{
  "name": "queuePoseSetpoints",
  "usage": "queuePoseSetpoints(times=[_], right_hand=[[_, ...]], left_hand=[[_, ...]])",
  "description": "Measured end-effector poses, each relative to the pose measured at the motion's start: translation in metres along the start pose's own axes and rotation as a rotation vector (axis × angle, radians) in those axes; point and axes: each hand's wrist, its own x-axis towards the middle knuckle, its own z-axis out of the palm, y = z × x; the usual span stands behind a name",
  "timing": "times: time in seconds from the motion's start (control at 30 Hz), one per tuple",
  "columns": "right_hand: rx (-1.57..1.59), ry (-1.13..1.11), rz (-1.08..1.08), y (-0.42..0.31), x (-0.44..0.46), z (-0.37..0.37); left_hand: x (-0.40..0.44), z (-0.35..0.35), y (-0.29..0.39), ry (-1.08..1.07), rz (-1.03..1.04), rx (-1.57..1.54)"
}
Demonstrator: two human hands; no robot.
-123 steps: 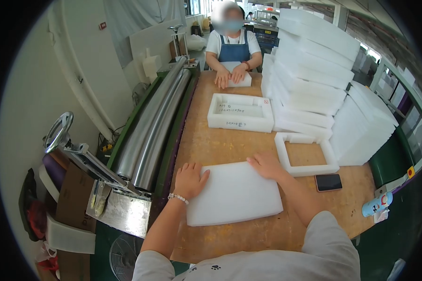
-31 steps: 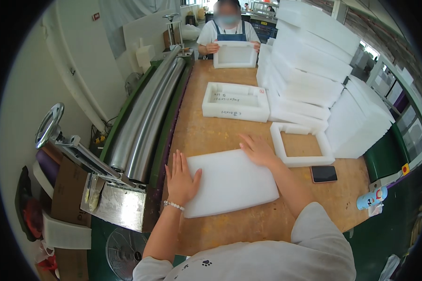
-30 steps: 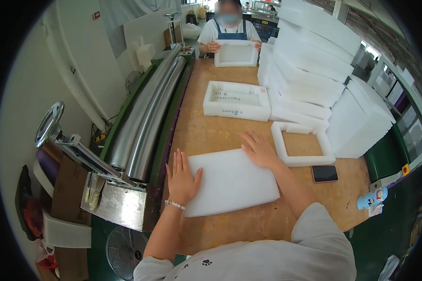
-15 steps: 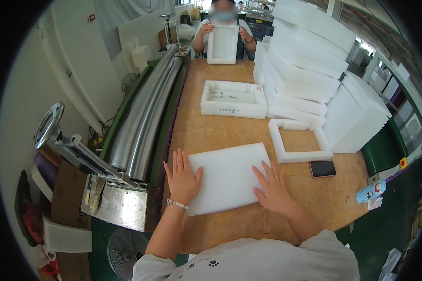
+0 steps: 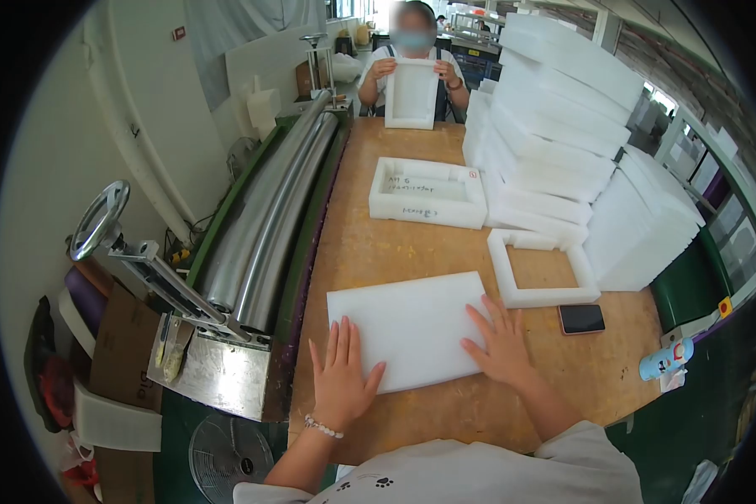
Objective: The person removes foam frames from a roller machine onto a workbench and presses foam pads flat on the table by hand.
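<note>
A flat white foam sheet (image 5: 412, 332) lies slightly askew on the wooden table in front of me. My left hand (image 5: 342, 382), with a beaded bracelet at the wrist, rests flat on its lower left corner, fingers stretched out and pointing away from me. On the right edge of the sheet lies my right hand (image 5: 500, 344), open, its fingers spread and partly over the foam. Neither hand grips anything. Beyond the sheet, to the right, is a white foam frame (image 5: 502, 269). A marked white foam tray (image 5: 428, 210) stands farther back with handwriting on it.
Left of the table (image 5: 344, 252) runs a roller machine (image 5: 265, 244) with a handwheel (image 5: 101, 220). Tall foam stacks (image 5: 554, 126) stand at the right. A phone (image 5: 581, 318) and a blue bottle (image 5: 666, 359) lie near the right edge. Opposite, a person holds a foam piece (image 5: 412, 92) upright.
My left hand has slid down along the sheet's left side toward me. My right hand stays at the right edge. The whole view has shifted slightly downward.
</note>
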Motion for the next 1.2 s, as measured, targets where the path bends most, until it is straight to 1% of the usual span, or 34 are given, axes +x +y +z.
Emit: queuePoseSetpoints(times=[0.03,0.07,0.2,0.27,0.3,0.37,0.4,0.53,0.57,0.6,0.63,0.7,0.87,1.1,1.13,1.2], right_hand=[[0.049,-0.027,0.08,0.005,-0.005,0.0],[0.051,-0.033,0.089,0.004,-0.009,0.001],[-0.139,0.059,0.021,0.0,-0.005,0.009],[-0.206,0.034,-0.012,-0.01,-0.004,0.023],[-0.188,0.01,-0.002,-0.029,-0.004,0.03],[-0.111,0.023,-0.161,-0.061,0.008,0.037],[-0.108,0.02,-0.153,-0.06,0.004,0.036],[-0.014,-0.036,-0.25,-0.049,0.011,0.016],[-0.019,-0.04,-0.155,-0.035,0.011,0.007],[-0.02,-0.057,-0.059,-0.018,0.007,-0.001],[-0.019,-0.05,-0.058,-0.007,0.004,-0.002],[0.067,-0.034,0.021,0.008,0.0,0.006],[0.131,-0.03,0.02,0.011,0.0,0.011],[0.064,-0.028,0.05,0.0,0.002,0.001],[0.061,-0.031,0.05,0.001,0.01,0.002],[0.017,0.063,-0.037,-0.004,0.042,0.003]], left_hand=[[-0.005,-0.001,-0.003,-0.003,-0.021,0.03],[-0.01,-0.002,-0.002,-0.013,-0.019,0.028],[-0.005,0.0,0.0,0.014,-0.017,0.086],[0.006,0.009,0.012,0.005,0.016,0.097],[0.008,0.015,0.022,-0.017,0.053,0.103],[0.015,0.024,0.036,-0.028,0.138,0.107],[0.012,0.023,0.036,-0.035,0.144,0.105],[0.011,0.011,0.021,-0.094,0.145,-0.067],[0.012,0.009,0.016,-0.083,0.158,-0.06],[0.007,0.007,0.012,-0.076,0.122,-0.051],[0.003,0.005,0.009,-0.066,0.084,-0.042],[-0.002,0.003,0.001,-0.046,0.0,-0.026],[-0.002,0.007,-0.001,-0.027,0.027,-0.056],[0.001,0.004,-0.005,-0.052,0.034,-0.018],[0.01,0.003,-0.004,-0.053,0.032,-0.022],[0.041,0.003,0.001,-0.002,0.056,-0.021]])
